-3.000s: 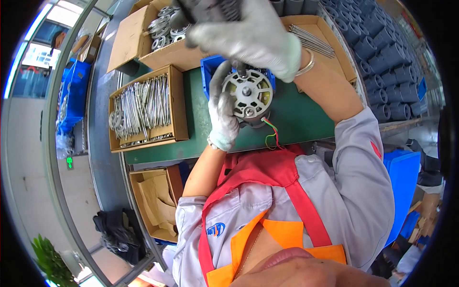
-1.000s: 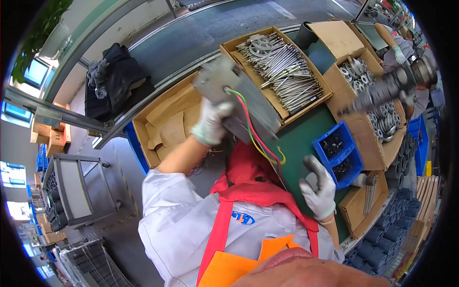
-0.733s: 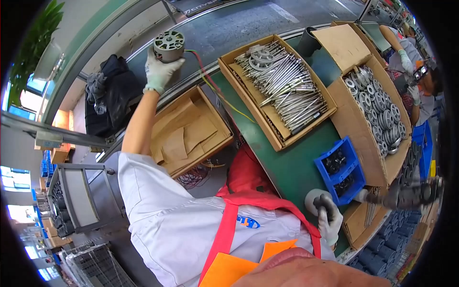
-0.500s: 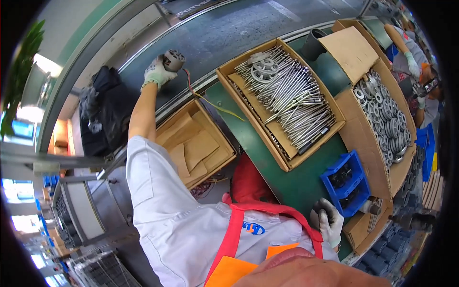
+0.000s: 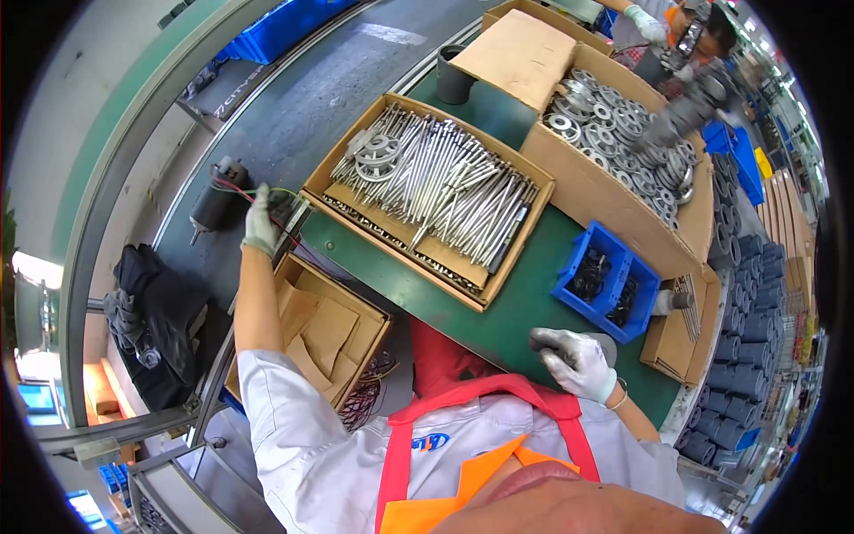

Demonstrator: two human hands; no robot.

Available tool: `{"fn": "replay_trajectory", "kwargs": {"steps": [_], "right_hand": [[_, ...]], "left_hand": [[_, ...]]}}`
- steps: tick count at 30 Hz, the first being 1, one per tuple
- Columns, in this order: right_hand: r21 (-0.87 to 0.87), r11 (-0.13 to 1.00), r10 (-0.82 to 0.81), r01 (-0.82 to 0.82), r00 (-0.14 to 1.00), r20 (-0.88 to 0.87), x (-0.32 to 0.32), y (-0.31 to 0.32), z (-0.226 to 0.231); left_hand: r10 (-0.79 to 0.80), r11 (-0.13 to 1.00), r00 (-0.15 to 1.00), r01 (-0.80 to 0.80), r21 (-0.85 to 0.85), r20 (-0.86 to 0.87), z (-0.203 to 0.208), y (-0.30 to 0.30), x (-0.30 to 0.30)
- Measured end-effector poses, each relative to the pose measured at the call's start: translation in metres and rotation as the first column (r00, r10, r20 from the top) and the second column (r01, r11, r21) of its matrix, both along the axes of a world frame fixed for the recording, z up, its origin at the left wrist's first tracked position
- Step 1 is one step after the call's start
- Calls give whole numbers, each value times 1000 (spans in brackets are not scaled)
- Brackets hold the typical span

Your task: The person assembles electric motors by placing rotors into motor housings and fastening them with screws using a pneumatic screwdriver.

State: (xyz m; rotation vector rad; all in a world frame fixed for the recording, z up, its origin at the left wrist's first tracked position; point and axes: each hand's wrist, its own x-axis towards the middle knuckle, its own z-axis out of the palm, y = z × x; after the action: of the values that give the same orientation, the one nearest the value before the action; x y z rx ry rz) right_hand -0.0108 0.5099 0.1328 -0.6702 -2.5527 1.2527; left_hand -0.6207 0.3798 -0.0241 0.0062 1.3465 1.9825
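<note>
A dark cylindrical motor lies on the conveyor at the left, its thin shaft pointing toward me. Beside it, just to the right, is my gloved left hand, fingers stretched out and no longer around the motor. Red and yellow-green wires run from the motor past these fingers. My gloved right hand, its fingertips stained dark, hovers over or rests on the green table. Its fingers are loosely bent, the thumb stands apart, and I make out nothing between them. A grey rounded piece shows partly from behind this hand.
A carton of metal shafts stands centrally on the table. Right of it are a carton of metal end covers and a divided blue bin with small dark parts. A cardboard box sits below the left edge. A co-worker's gloved hand shows far right.
My left hand has let go of the motor, which now lies on the conveyor, and has drawn back beside it. My right hand has moved out over the table. The whole view has turned.
</note>
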Motion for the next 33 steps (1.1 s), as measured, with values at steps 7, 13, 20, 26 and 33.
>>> {"fn": "replay_trajectory", "kwargs": {"steps": [7, 13, 20, 26, 33], "right_hand": [[37, 998, -53, 54, 997, -48, 55, -29, -8], [74, 992, -105, 105, 994, -13, 92, -50, -11], [250, 968, -45, 38, 999, 22, 87, -11, -2], [255, 890, -402, 379, 914, 44, 114, 42, 15], [35, 637, -715, 770, 607, -346, 180, 147, 24]], "left_hand": [[19, 953, 997, 4, 303, -71, 90, -21, 80], [103, 810, 994, -110, 576, 45, 146, -40, 72], [33, 948, 630, -266, -176, -776, 251, 35, 27], [189, 929, 568, -368, -42, -801, 215, 109, -7], [-213, 725, 493, -499, -475, -843, 48, 68, -60]]}}
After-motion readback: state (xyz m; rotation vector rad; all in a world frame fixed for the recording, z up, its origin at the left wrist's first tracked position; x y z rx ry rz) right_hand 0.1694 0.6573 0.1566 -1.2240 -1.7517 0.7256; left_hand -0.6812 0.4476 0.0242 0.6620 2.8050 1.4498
